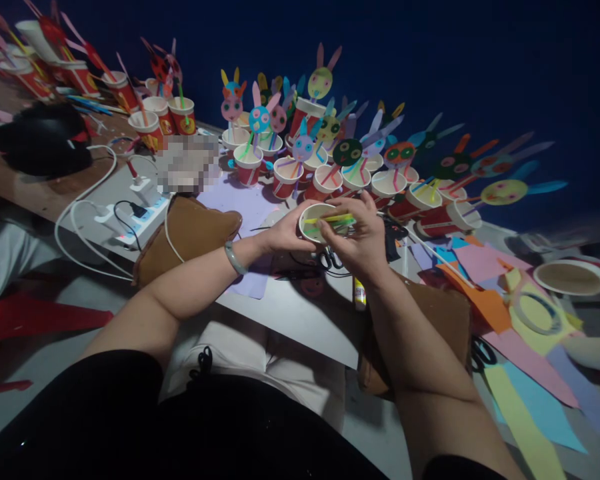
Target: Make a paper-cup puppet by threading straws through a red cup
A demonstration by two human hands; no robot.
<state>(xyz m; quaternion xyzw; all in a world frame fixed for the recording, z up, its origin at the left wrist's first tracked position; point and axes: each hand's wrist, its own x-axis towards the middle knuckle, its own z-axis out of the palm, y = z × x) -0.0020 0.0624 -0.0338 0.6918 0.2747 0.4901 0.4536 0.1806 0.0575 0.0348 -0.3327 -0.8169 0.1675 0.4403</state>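
My left hand (284, 232) is wrapped around the side of a paper cup (308, 231), whose open mouth faces up toward me. Over the cup's mouth, my right hand (363, 239) pinches a thin yellow straw (325, 219); some green shows beside it. Part of the straw is hidden behind the fingers, and the cup's right side is covered by the right hand. Black-handled scissors (325, 260) lie just below the cup, and a glue stick (360, 293) stands near my right wrist.
Several red paper cups (286, 187) with rabbit-faced paper figures on bent straws line the back. Coloured paper sheets (530, 373) and a tape roll (536, 311) lie at right. A power strip (150, 217) with white cables sits at left, beside a brown cushion-like piece (190, 233).
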